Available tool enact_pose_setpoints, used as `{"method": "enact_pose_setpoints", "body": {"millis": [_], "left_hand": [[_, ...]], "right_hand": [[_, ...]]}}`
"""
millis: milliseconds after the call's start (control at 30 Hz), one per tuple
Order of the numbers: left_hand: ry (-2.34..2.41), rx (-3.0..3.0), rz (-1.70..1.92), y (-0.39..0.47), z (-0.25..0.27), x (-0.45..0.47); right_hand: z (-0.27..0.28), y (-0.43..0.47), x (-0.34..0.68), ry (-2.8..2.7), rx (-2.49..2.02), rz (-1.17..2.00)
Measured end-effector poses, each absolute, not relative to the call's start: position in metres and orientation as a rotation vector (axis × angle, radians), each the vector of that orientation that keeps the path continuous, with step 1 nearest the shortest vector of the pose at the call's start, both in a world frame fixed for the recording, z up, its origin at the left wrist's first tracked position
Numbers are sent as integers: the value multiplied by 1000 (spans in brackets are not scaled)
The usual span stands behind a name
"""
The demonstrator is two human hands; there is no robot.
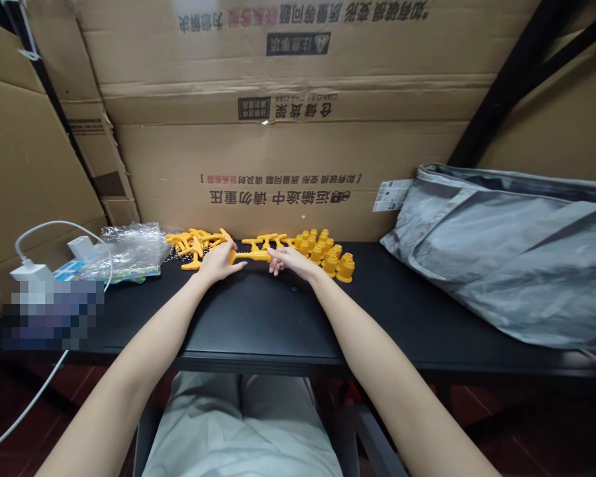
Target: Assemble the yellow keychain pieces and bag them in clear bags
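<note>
Here you are with both hands up at the middle of the black tabletop (258,318), and a yellow threaded piece (251,256) stretches level between them, just above the surface. Your left hand (217,262) grasps its left end, thumb reaching out toward the right; your right hand (293,260) pinches the wider right end between thumb and fingers. Just beyond your left hand lies a loose heap of yellow T-shaped handles (193,240), and behind the piece you have a few more standing in a row (268,238). Over beside your right hand, yellow stepped caps (345,266) stand clustered, wide rims down. Farther left sit clear plastic bags (132,248) and a white charger (32,277); on your right slumps a big grey bag (501,258), with printed cardboard (298,149) walling the back.
</note>
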State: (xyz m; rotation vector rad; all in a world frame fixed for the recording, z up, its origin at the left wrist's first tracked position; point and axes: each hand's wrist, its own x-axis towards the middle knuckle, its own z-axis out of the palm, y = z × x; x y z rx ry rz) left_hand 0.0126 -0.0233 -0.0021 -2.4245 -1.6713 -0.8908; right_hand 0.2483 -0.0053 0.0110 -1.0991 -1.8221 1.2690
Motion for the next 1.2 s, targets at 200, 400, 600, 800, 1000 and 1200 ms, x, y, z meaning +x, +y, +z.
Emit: {"method": "enact_pose_setpoints", "body": {"millis": [200, 400, 600, 800, 1000, 1200], "left_hand": [[-1661, -2389, -878, -25, -1, 15], [-1662, -2341, -857, -27, -2, 19], [-1680, -2298, -801, -29, -1, 21], [-1699, -2284, -777, -30, 0, 22], [-1702, -2272, -770, -30, 0, 23], [-1695, -2263, -766, -31, 0, 23]], "right_hand": [[8, -2, 246, -1742, -1141, 1337], [8, -2, 244, -1656, -1172, 1385], [11, -6, 239, -1580, -1230, 1418], [14, -9, 234, -1490, -1265, 1445], [17, -10, 231, -1351, -1265, 1521], [18, -10, 230, -1279, -1282, 1581]]}}
